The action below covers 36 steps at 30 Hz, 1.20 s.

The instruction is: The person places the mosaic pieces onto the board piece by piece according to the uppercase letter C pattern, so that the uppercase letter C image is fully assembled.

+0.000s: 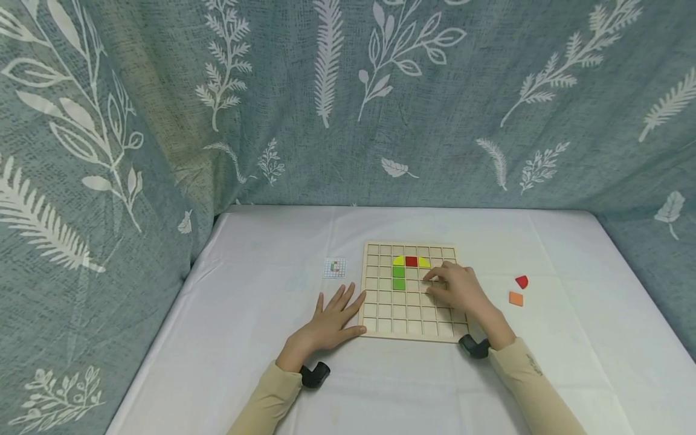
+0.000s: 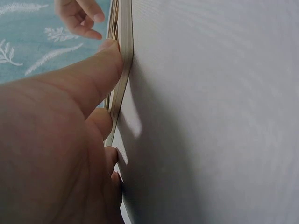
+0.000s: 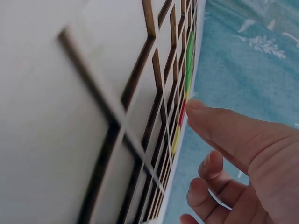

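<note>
This looks like a small curtained-off recording spot: blue-green fabric [image 1: 293, 163] printed with white leaves and sprigs hangs behind the far edge of the desk [image 1: 261, 260] and along its left and right edges, hiding the room beyond. A smooth white covering reaches the desk's far corners, and a black device [image 1: 315, 375] sits at each wrist. Whether home or lab, I cannot tell.

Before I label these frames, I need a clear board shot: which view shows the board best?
The head view: the board shows nearly whole from above, with the right hand over part of it. The left wrist view shows mainly its edge; the right wrist view shows its grid up close, but steeply slanted.
</note>
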{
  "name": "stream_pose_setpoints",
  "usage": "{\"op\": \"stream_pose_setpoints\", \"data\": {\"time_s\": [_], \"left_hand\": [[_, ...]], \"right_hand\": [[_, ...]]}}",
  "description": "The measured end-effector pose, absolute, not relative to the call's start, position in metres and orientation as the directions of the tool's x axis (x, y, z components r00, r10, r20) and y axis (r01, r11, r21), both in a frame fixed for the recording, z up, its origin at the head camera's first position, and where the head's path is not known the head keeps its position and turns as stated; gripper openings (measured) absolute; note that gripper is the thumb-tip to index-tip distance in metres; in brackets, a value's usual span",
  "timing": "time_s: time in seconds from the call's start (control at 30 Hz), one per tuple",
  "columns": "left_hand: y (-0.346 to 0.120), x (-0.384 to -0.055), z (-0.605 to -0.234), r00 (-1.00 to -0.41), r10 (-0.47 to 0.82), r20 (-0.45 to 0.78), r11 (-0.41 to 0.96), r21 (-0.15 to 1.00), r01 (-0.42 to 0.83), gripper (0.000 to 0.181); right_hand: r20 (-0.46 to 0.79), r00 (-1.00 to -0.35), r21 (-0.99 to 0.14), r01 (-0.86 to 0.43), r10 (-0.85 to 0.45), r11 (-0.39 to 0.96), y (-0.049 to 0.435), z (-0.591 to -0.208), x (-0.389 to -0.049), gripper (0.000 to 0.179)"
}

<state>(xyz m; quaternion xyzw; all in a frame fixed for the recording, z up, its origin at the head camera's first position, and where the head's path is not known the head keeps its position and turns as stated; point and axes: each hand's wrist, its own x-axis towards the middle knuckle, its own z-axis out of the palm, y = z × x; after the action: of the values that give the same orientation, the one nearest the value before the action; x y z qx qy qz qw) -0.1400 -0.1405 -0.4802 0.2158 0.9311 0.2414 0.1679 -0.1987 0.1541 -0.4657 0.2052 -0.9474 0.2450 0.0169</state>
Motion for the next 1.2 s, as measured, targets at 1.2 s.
{"op": "stream_pose_setpoints", "data": {"time_s": [1.2], "left_hand": [[-0.142,-0.139,-0.484,-0.847,0.491,-0.204,0.79,0.514,0.334,0.07]], "right_hand": [[0.178,-0.933,-0.373,-0.357,-0.311,0.856,0.233,-0.467,-0.176,0.021]]}}
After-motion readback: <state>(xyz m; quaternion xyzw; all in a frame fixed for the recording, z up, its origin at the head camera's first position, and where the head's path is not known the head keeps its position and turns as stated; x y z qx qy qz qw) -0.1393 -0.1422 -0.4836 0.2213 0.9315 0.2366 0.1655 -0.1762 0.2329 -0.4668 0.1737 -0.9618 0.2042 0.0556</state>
